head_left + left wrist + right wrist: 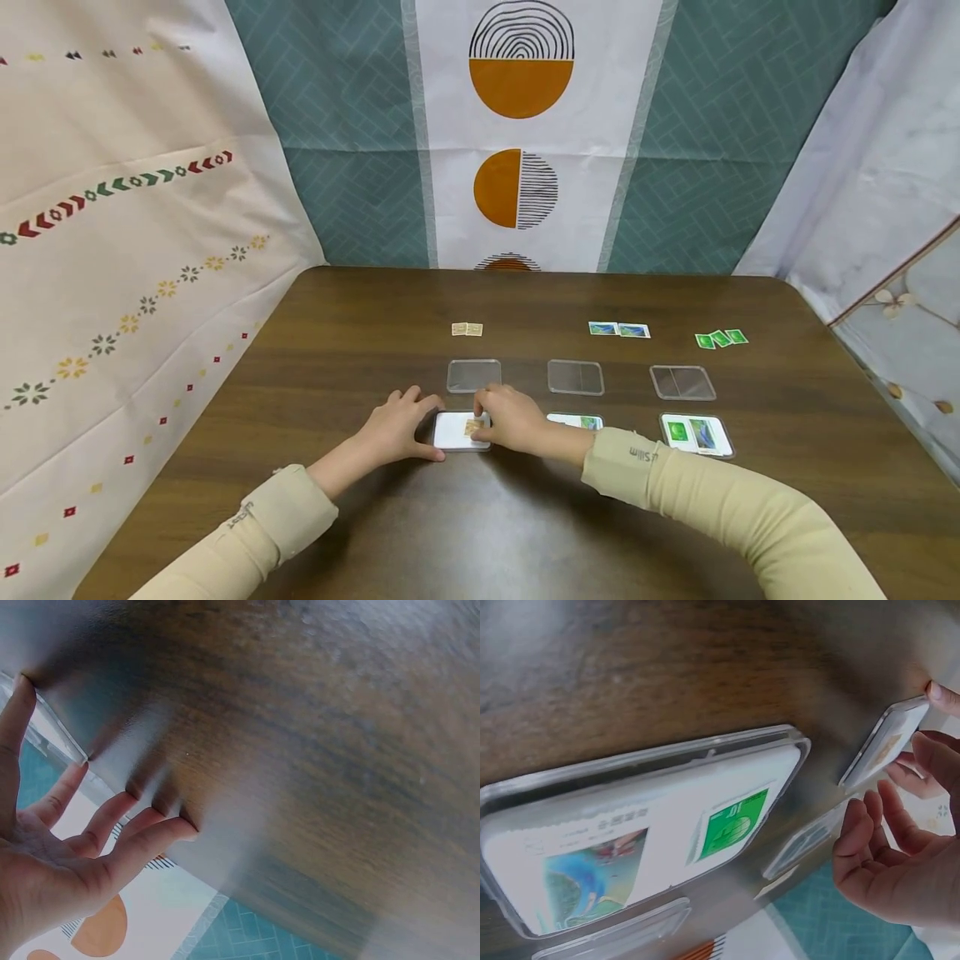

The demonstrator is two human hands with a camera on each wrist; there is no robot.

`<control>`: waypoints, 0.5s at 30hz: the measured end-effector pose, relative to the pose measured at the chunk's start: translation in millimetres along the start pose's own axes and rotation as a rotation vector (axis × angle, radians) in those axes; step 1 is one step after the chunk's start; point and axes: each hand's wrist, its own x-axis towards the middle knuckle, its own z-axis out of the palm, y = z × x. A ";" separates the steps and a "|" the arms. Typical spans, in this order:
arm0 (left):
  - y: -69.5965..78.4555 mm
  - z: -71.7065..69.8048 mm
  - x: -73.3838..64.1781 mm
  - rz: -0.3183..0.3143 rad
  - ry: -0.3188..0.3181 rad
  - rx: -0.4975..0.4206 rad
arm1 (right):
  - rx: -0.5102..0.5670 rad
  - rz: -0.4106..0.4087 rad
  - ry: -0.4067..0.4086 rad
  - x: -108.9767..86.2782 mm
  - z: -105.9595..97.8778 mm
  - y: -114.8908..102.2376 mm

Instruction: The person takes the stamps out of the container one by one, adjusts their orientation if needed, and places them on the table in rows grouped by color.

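Observation:
A clear plastic case (450, 432) with a white insert lies on the table, a small tan stamp (472, 427) flat on the insert's right part. My left hand (397, 427) holds the case's left end between thumb and index finger; its other fingertips rest on the table, as the left wrist view shows. From the right, my right hand (513, 421) reaches over the case, thumb tip at the stamp and bent index finger near the back edge. In the right wrist view the tan stamp (888, 748) shows on the insert beside that hand's fingers.
To the right are a case with a green and a blue stamp (697, 435) and another (573, 421), partly hidden by the right forearm. Clear lids (474, 377) stand in a row behind, with loose tan stamps (467, 329), blue stamps (618, 330) and green stamps (722, 338) farther back.

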 end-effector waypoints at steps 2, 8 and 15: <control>0.3 0.5 -0.7 0.002 0.004 -0.001 | -0.001 0.003 -0.014 0.2 1.0 -1.2; 0.8 1.5 -3.2 -0.003 0.008 -0.015 | 0.034 0.017 -0.055 3.6 3.8 -1.0; 0.2 -0.8 -1.7 -0.002 0.004 -0.012 | 0.131 0.054 -0.078 11.5 4.4 3.5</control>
